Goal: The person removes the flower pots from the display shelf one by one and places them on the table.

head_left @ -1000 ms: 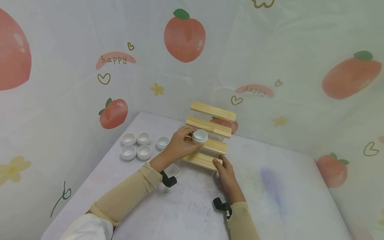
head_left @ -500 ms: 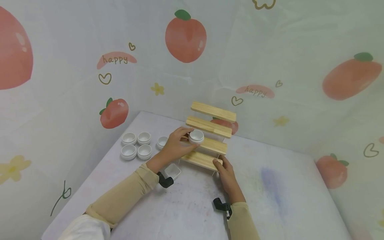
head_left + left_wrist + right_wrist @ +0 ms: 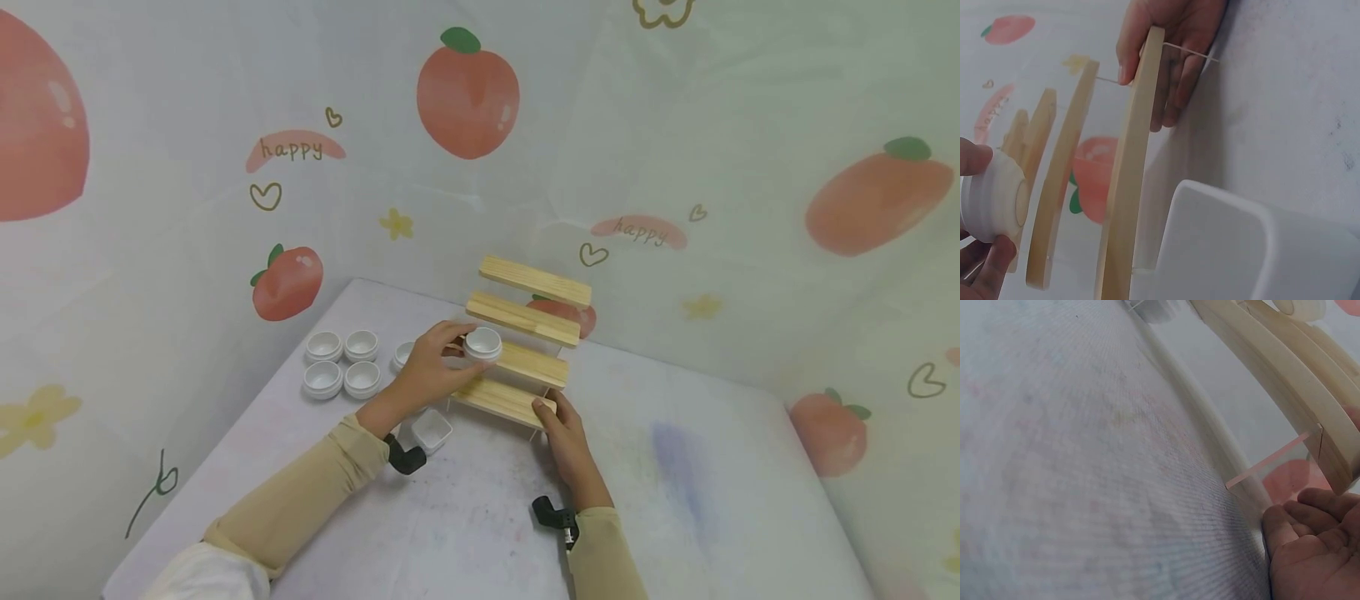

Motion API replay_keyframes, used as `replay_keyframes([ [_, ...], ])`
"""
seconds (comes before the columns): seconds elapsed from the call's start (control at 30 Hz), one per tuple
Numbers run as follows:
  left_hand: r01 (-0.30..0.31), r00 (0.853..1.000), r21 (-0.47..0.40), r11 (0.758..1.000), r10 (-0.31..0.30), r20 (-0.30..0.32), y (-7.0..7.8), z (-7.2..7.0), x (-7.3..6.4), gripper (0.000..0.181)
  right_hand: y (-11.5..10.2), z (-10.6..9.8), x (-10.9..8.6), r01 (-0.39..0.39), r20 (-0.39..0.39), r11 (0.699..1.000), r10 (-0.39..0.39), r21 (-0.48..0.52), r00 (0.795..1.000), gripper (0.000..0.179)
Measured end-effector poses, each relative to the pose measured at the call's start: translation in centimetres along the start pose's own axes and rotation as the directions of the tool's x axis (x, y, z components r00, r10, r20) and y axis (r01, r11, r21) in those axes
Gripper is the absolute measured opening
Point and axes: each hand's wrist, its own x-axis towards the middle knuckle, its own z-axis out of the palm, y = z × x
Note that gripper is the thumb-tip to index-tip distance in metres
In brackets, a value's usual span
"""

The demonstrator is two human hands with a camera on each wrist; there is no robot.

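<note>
My left hand (image 3: pixel 429 365) pinches a small round white bowl (image 3: pixel 482 344) between thumb and fingers. The bowl is upright, over the left part of a stepped wooden display rack (image 3: pixel 522 320), level with its third board from the top in the head view. The left wrist view shows the bowl's underside (image 3: pixel 1019 199) beside the boards. My right hand (image 3: pixel 567 435) grips the right end of the rack's lowest board, thumb on top and fingers below. In the right wrist view a clear side support (image 3: pixel 1275 456) of the rack shows near the right hand's fingers (image 3: pixel 1279 528).
Several round white bowls (image 3: pixel 322 379) stand in a group at the table's left. Another bowl (image 3: pixel 402 355) sits partly behind my left hand. A square white dish (image 3: pixel 432 431) lies in front of the rack's left end. A printed curtain (image 3: pixel 465 192) closes off the back.
My left hand has drawn slightly leftward with the bowl, showing more of the third board and the square dish. The right hand keeps its hold on the rack.
</note>
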Motion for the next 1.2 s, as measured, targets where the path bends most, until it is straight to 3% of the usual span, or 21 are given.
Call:
replay_keyframes([
  [1.2,0.039,0.998,0.024,0.999,-0.038,-0.050,-0.5,-2.2,-2.2,0.062,0.1,0.1,0.0,0.008,0.003,1.000,-0.008,-0.003,1.000,0.072],
])
